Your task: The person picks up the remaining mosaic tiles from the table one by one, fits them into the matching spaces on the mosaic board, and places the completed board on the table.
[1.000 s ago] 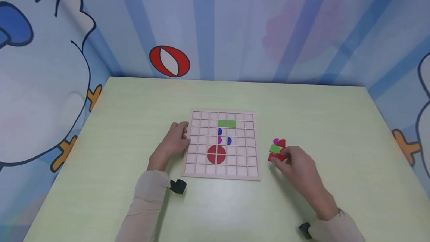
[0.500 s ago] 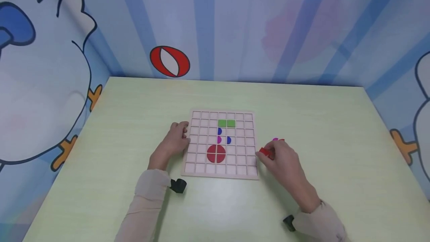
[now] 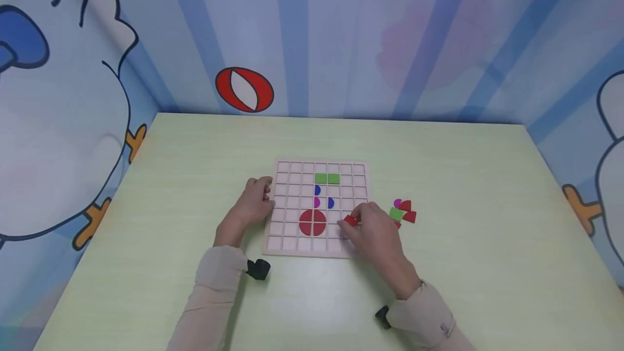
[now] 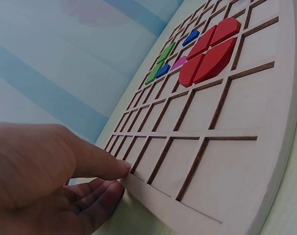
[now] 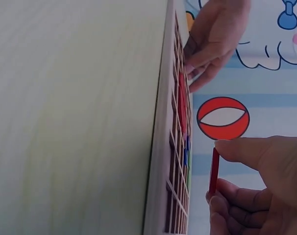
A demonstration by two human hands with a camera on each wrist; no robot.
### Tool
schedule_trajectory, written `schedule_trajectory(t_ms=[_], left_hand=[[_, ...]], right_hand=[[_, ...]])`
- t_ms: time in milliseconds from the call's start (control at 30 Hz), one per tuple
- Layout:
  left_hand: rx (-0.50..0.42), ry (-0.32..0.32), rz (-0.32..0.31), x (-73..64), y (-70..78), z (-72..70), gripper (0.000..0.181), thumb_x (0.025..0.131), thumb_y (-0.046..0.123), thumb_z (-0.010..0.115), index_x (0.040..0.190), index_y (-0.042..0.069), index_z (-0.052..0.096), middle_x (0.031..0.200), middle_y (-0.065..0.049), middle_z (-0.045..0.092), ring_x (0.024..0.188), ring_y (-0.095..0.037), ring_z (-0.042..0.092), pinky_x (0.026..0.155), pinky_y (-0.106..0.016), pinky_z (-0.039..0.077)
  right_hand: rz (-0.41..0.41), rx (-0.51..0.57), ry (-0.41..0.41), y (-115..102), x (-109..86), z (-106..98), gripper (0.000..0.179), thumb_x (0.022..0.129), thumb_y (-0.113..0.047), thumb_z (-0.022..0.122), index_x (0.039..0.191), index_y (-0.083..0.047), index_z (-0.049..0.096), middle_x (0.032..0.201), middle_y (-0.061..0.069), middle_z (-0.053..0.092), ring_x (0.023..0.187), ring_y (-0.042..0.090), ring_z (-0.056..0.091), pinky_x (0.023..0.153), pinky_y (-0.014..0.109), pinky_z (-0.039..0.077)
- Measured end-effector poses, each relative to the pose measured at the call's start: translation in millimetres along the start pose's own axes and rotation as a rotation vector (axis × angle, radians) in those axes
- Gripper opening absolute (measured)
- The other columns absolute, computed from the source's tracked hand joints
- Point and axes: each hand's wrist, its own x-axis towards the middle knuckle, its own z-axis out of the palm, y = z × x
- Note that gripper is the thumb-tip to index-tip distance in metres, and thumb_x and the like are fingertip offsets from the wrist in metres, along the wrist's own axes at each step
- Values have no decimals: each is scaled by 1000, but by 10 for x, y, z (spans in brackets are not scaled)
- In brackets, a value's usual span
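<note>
A pale wooden grid board (image 3: 292, 249) lies on the table with coloured pieces in it. My left hand (image 3: 251, 203) rests at its left edge, fingertips touching the rim, as the left wrist view (image 4: 50, 161) also shows. My right hand (image 3: 377, 232) pinches a small flat red piece (image 3: 351, 220) between thumb and fingers above the board's right side. In the right wrist view, that red piece (image 5: 214, 171) is seen edge-on. Red quarter-circle pieces (image 3: 312, 222) form a full disc on the grid. Green squares (image 3: 327, 179), blue half-circles (image 3: 331, 203) and a magenta half-circle (image 3: 317, 202) sit in other cells.
Right of the board lie loose pieces: a green one (image 3: 396, 214), a magenta one (image 3: 397, 203), and red ones (image 3: 410, 217), one partly hidden by my right hand. A striped cartoon wall (image 3: 336, 42) stands along the table's (image 3: 219, 140) back edge.
My right hand has taken a red piece from the loose pile and carried it left over the board, uncovering the other pieces. My left hand stays at the board's edge.
</note>
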Motion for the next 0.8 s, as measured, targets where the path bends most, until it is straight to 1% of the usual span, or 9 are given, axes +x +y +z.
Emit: schedule_trajectory(t_ms=[233,500,667,800], left_hand=[[-10,-2,6,-4,-8,-4,60,93,5,48,149,4,26,118,-10,36,102,-20,41,81,-32,39],[-9,0,17,19,-35,10,60,92,4,47,148,3,26,118,-11,36,102,-21,41,81,-32,39],[-9,3,22,21,-38,8,60,92,4,48,148,2,27,118,-11,37,102,-21,41,81,-32,39],[-12,2,21,20,-38,3,61,92,3,48,148,2,26,118,-11,37,102,-21,41,81,-32,40]], right_hand=[[3,-70,15,-67,-7,142,32,78,-35,76,88,-8,62,77,2,55,64,15,50,56,24,43],[6,-59,21,-91,-20,257,32,77,-36,77,82,-9,60,70,1,52,62,15,48,59,26,42],[14,-127,25,-135,7,304,34,78,-39,75,80,-8,61,65,2,50,58,16,47,58,29,38],[16,-182,34,-160,16,323,36,79,-40,74,80,-6,61,62,3,47,57,17,46,56,29,36]])
